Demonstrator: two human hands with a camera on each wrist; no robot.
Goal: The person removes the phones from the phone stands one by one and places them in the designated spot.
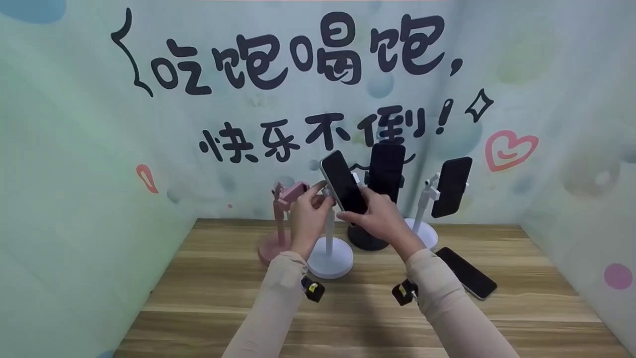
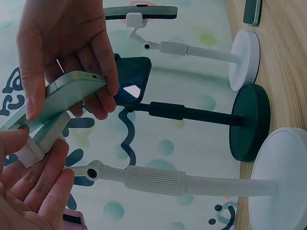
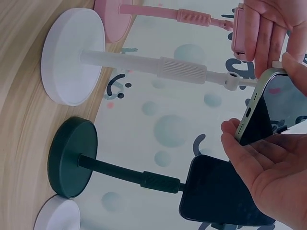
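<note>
A phone with a pale green edge (image 1: 343, 179) is tilted at the top of the front white phone stand (image 1: 330, 261). My right hand (image 1: 381, 216) grips its lower part, thumb on the front side and fingers at the far edge and behind. In the left wrist view, the stand's white clamp (image 2: 30, 153) lies against the phone's back. My left hand (image 1: 309, 216) holds that clamp between thumb and fingers. The stand's ribbed collar (image 3: 182, 70) and round base show below the hands. Whether the clamp grips the phone fully is hard to tell.
A pink stand (image 1: 272, 248) stands left, its holder beside my left hand. Behind are a dark stand (image 1: 367, 241) bearing a phone (image 1: 387, 169), and a second white stand (image 1: 426, 233) with another phone (image 1: 452, 186). One more phone (image 1: 467, 273) lies on the wooden table (image 1: 223, 303).
</note>
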